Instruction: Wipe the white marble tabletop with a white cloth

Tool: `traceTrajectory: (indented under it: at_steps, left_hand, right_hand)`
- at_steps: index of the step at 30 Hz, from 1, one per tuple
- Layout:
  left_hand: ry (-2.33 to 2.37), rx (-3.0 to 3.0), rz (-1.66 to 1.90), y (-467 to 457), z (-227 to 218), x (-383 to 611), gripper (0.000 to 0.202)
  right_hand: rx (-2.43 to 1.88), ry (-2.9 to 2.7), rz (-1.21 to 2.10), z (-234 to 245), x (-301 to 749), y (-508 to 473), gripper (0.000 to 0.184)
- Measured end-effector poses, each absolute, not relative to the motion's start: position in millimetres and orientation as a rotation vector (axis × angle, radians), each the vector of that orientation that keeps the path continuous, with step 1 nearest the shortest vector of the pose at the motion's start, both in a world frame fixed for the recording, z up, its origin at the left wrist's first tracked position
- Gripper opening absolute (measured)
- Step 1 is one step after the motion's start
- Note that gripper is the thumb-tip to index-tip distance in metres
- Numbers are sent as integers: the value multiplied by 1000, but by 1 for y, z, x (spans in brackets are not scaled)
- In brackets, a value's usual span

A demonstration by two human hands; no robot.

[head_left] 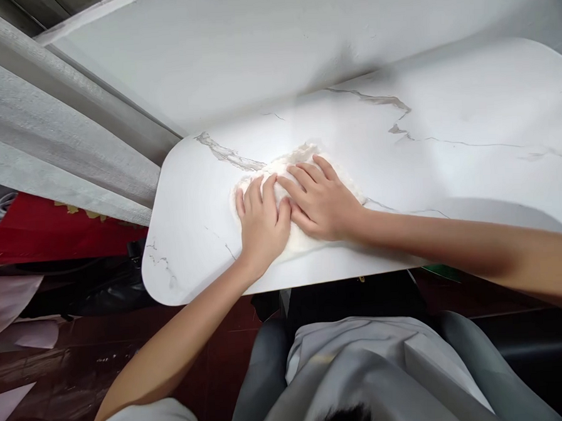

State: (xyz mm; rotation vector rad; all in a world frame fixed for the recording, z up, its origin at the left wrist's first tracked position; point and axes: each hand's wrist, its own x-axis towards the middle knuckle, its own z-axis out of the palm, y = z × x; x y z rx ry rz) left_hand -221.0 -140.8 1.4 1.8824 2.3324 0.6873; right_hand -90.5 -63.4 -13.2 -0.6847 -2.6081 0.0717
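A white fluffy cloth (pixel 297 159) lies on the white marble table (pixel 448 164), near its left end. My left hand (pixel 261 221) rests flat on the cloth's near left part, fingers stretched out and close together. My right hand (pixel 320 199) lies flat on the cloth beside it, fingers extended toward the left and touching the left hand's fingers. Both hands press on the cloth and cover most of it; only its far edge and near rim show.
The table's rounded left corner (pixel 155 286) and front edge are close to my body. A pale wall (pixel 253 42) runs behind the table. Grey curtain (pixel 45 122), red cloth (pixel 37 229) and dark clutter lie at the left. A grey chair (pixel 462 345) is below me.
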Motion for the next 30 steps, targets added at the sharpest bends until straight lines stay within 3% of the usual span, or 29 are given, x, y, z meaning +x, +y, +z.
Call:
traceTrajectory:
  at_steps: [19,30]
  left_hand:
    - [2270,1768,960,45,-11,-293,27]
    - [2341,1747,991,67,-1,-295,23]
  right_hand:
    - [-860,-2407,174,-22,-164,108,48]
    - [-943,-2375,148,-14,-176,129,46]
